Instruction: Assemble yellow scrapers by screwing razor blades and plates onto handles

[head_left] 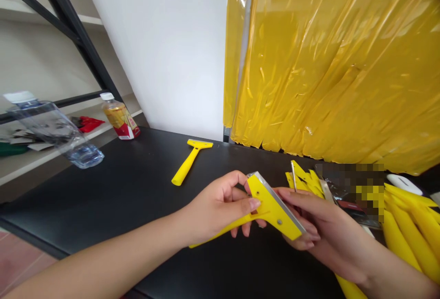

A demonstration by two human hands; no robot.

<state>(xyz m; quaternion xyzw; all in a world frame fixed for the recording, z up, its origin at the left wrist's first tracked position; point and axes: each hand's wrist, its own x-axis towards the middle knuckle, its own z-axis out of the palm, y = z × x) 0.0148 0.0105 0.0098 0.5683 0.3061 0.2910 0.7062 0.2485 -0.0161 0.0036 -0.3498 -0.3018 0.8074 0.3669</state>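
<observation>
My left hand [215,207] is closed around a yellow scraper [264,205], my thumb pressing on its face where the handle meets the head and my other fingers wrapped behind. I have it above the black tabletop [113,193], tilted, with the handle slanting down to the left under my hand and the metal blade [285,207] facing to the right. My right hand [330,223] is at that blade edge, thumb along the upper side and fingers curled behind the lower corner; I can't tell whether they grip the head or only prop it. A slim metal rod [293,175] sticks up just behind my right thumb, and whether I'm holding it is hidden.

A second scraper [189,163] lies flat beyond my left hand, its head away from me. To my right, yellow scraper handles [407,235] lie heaped beside a pixelated patch, with a small white object [404,183] near them. Off to the left are a clear plastic bottle [57,127] and a red-and-gold labelled drink bottle [120,118]. Yellow plastic film [330,60] hangs along the back.
</observation>
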